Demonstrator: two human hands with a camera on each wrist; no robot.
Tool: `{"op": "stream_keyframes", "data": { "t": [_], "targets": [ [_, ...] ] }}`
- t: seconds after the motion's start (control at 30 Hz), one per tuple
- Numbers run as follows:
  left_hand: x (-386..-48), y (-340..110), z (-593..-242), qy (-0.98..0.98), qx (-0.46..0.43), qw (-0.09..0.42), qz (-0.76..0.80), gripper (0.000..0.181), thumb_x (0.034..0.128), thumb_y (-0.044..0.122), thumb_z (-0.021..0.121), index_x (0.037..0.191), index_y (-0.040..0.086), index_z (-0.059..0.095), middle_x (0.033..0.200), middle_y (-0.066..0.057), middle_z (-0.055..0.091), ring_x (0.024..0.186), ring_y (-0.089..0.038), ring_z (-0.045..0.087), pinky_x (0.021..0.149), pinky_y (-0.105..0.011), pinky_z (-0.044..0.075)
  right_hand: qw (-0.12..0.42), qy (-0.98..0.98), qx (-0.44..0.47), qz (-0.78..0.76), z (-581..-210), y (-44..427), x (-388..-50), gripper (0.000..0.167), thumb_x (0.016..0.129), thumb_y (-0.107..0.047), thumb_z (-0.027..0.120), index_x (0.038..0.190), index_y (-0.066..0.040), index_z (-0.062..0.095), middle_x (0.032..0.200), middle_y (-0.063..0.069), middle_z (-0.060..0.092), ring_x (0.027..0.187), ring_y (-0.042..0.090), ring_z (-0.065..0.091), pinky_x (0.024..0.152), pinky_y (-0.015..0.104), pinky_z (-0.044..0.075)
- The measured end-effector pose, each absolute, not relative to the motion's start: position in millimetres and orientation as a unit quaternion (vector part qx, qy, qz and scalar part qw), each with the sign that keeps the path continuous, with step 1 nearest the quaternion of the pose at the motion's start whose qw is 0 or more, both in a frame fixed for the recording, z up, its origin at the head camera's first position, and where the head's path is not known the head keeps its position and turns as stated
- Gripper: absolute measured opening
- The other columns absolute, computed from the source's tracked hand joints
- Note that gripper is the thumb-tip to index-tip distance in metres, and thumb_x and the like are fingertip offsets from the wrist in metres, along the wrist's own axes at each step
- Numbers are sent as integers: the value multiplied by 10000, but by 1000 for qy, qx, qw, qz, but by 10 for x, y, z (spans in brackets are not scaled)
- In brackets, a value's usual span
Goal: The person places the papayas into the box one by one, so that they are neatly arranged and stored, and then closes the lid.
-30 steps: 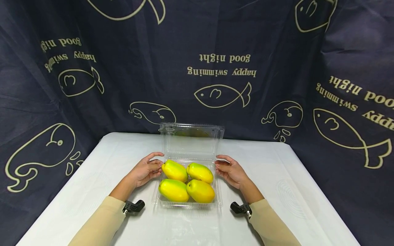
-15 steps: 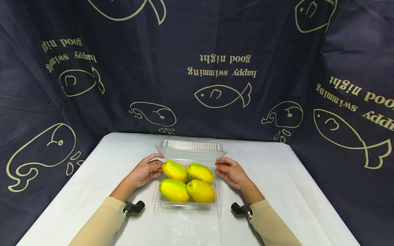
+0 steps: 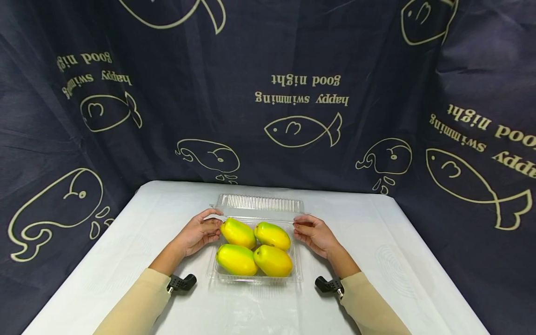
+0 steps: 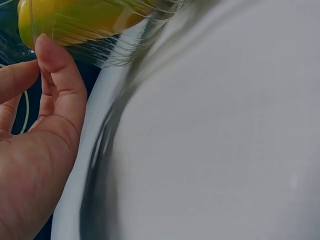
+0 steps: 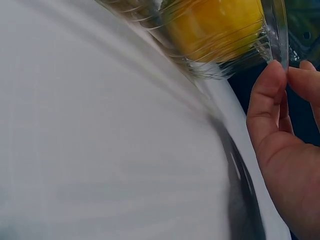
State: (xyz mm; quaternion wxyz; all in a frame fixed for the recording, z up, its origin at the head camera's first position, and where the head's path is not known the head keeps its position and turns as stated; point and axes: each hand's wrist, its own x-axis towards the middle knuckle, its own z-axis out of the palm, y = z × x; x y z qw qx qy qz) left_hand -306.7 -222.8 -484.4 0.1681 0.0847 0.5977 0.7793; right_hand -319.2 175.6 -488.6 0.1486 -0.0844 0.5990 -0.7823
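Observation:
A clear plastic clamshell box (image 3: 255,279) stands on the table, its lid (image 3: 259,203) hinged open and tipped back at the far side. Inside lie several yellow-green mangoes (image 3: 237,259) in two rows. My left hand (image 3: 197,235) pinches the box's left rim near the hinge, thumb and forefinger meeting at the plastic edge in the left wrist view. Opposite it, my right hand (image 3: 316,236) pinches the right rim, where the right wrist view shows the flange (image 5: 281,35) between thumb and finger. The box's ribbed side wall (image 4: 100,47) shows mango through it.
A white cloth-covered table (image 3: 377,279) lies under the box. Dark blue fabric (image 3: 234,70) printed with fish and whales hangs behind and at both sides. A black wrist camera mount (image 3: 182,282) sits on each sleeve.
The lid, upright a second ago, has dropped backward and now leans low behind the box. Both hands have stayed at the rims, and the mangoes have not moved.

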Motion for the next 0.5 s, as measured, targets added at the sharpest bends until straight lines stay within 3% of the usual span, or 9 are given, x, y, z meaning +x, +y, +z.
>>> {"op": "stream_keyframes", "data": {
  "t": [0.27,0.5],
  "targets": [
    [-3058,-2211,-4856,607,74,157,776,177,1036,73,566,1178,174,597,978,3,654,770,-103,660,692,-217,600,147,614,-86,-771,-4886,1756,-3176,199,1012,-3,568,1036,-143,706,972,0,675,759,76,626,719,212,600],
    [-3056,-2213,-4822,602,42,164,781,135,1072,174,520,1181,166,598,1006,1,644,807,-126,640,718,-258,602,166,597,-78,-781,-4851,1765,-3144,163,1049,-131,534,1057,-139,697,1037,9,691,856,113,689,759,228,614]
  ]
}}
